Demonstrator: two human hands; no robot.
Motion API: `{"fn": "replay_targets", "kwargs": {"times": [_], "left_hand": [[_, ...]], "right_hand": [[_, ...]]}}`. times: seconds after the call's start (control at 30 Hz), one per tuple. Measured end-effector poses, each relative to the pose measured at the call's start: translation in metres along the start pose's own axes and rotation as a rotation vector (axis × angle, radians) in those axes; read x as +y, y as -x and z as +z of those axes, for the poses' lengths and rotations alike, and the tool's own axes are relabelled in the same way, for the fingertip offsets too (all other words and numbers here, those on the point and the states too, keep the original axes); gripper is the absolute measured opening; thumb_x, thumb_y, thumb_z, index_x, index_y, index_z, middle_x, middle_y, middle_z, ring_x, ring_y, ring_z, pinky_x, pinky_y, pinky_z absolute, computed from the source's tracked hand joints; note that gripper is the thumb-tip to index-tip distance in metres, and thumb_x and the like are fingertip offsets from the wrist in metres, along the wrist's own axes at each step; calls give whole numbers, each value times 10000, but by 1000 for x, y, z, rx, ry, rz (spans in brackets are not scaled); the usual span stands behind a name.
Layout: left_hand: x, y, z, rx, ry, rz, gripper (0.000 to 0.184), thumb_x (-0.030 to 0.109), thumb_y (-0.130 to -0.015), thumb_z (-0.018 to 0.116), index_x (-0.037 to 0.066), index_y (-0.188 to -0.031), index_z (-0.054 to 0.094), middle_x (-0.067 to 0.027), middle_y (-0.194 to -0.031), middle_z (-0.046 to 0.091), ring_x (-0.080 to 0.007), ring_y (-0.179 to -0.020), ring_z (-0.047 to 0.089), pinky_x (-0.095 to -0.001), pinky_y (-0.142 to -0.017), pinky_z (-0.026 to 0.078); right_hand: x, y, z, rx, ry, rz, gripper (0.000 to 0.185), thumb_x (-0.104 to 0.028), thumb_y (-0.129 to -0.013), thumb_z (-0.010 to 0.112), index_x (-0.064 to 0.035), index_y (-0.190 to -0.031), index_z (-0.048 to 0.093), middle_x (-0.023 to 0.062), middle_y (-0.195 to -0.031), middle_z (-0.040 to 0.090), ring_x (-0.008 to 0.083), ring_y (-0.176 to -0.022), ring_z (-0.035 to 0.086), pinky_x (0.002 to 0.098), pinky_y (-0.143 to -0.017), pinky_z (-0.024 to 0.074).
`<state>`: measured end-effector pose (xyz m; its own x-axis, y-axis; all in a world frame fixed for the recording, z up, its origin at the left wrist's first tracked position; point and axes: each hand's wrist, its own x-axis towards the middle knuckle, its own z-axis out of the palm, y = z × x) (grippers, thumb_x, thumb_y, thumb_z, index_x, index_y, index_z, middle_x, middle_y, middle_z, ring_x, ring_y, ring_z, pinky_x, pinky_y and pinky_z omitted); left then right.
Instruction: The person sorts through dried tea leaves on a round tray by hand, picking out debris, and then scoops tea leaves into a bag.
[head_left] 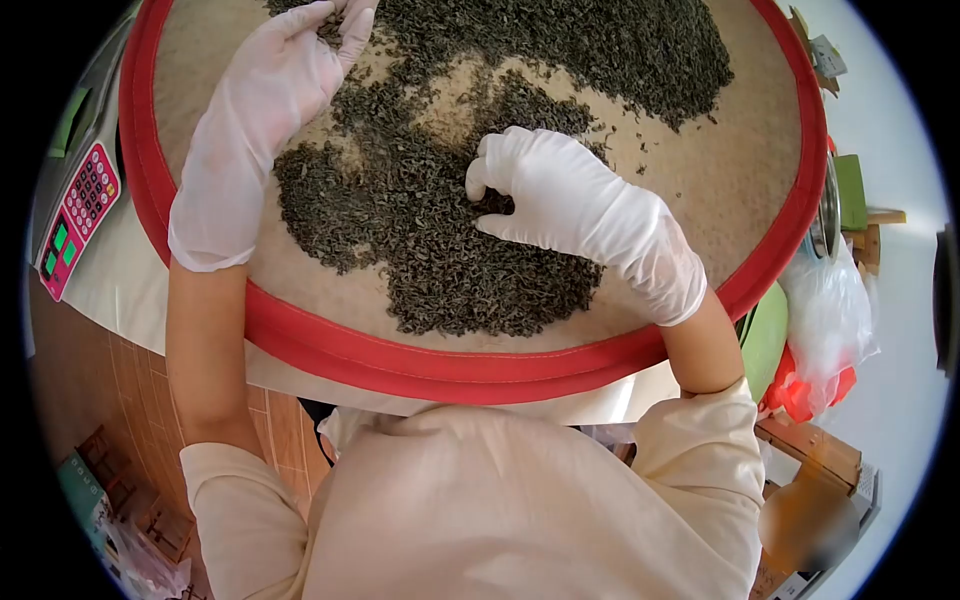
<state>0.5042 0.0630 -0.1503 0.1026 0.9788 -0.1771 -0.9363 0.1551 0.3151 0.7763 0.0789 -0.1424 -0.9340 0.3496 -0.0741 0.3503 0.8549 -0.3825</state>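
Note:
Dark, curled dried tea leaves (455, 270) lie spread over a round tan tray with a red fabric rim (460, 375). My left hand (310, 55), in a white glove, is at the tray's far left, partly cut off by the top edge of the view. Its fingers are bent around some dark leaves that show between them. My right hand (555, 185), also gloved in white, rests low over the middle of the leaves. Its fingers and thumb curl toward each other, with dark leaves in the hollow between them. A larger heap of leaves (600, 50) covers the tray's far side.
A scale with a pink keypad (85, 205) stands left of the tray. To the right are a clear plastic bag (830, 310), a green round object (765, 335) and a cardboard box (815, 450). Wood-coloured flooring (135, 380) shows at lower left.

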Motion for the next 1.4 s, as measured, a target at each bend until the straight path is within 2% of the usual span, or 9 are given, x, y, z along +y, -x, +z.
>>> {"fn": "replay_targets", "kwargs": {"times": [0.17,0.2,0.23,0.4,0.87,1.03,1.17,1.27,1.4], "left_hand": [[3,-1,-5,18,15,1,259,45,-962,420,-32,-1162,565,-136,-1060,630,-250,-966,630,-353,-871,545],[11,-6,-19,-120,39,-58,309,38,-983,367,-61,-1254,477,-162,-1185,567,-263,-1083,578,-361,-960,505],[13,-8,-24,-259,62,-118,371,32,-1005,313,-91,-1346,389,-187,-1310,504,-276,-1200,527,-369,-1048,466],[6,-12,-34,-217,33,-91,376,29,-999,324,-85,-1352,386,-187,-1306,506,-275,-1199,529,-370,-1039,472],[-47,-3,-3,4,-236,-254,406,95,-1005,365,-76,-1373,345,-197,-1320,481,-268,-1190,530,-360,-971,521],[-67,-1,-5,-219,-120,-534,446,238,-1038,311,-99,-1328,352,-217,-1276,467,-295,-1138,554,-379,-984,523],[-80,6,4,-191,-229,-487,440,246,-1040,327,-94,-1318,347,-201,-1258,481,-296,-1118,566,-399,-979,527],[-78,6,5,-140,-182,-484,418,180,-1022,391,-96,-1333,351,-207,-1268,487,-281,-1141,553,-373,-987,516],[-66,-1,-7,-143,-198,-424,414,128,-1000,432,-106,-1336,370,-201,-1266,503,-271,-1125,563,-338,-987,508]], "right_hand": [[-6,-2,1,20,51,20,128,-177,-802,628,-75,-857,681,131,-822,658,319,-801,643,387,-726,524],[-5,-1,-2,21,50,20,128,-177,-802,628,-75,-857,681,131,-822,658,319,-801,643,387,-726,524],[-2,0,-5,30,-67,81,140,-176,-835,603,-74,-889,682,124,-827,667,300,-790,649,372,-727,525],[4,-1,-32,-100,-607,410,245,-186,-966,503,-33,-1041,679,58,-866,703,144,-759,654,279,-720,526],[26,-4,-30,-145,-1683,394,394,-287,-987,500,41,-1175,611,169,-1047,685,220,-967,673,294,-835,548],[-5,-1,-43,143,-1396,323,272,-182,-952,553,34,-1084,651,139,-927,703,175,-803,681,260,-750,556],[-13,3,-43,257,-982,389,244,-182,-914,580,-9,-1051,685,86,-809,711,113,-655,641,222,-615,511],[-22,10,-62,462,-629,455,245,-200,-900,579,0,-995,684,94,-819,712,158,-660,658,297,-600,534],[7,40,-64,155,-228,414,247,-220,-887,566,-35,-993,688,158,-853,684,287,-789,670,371,-740,534]]}}
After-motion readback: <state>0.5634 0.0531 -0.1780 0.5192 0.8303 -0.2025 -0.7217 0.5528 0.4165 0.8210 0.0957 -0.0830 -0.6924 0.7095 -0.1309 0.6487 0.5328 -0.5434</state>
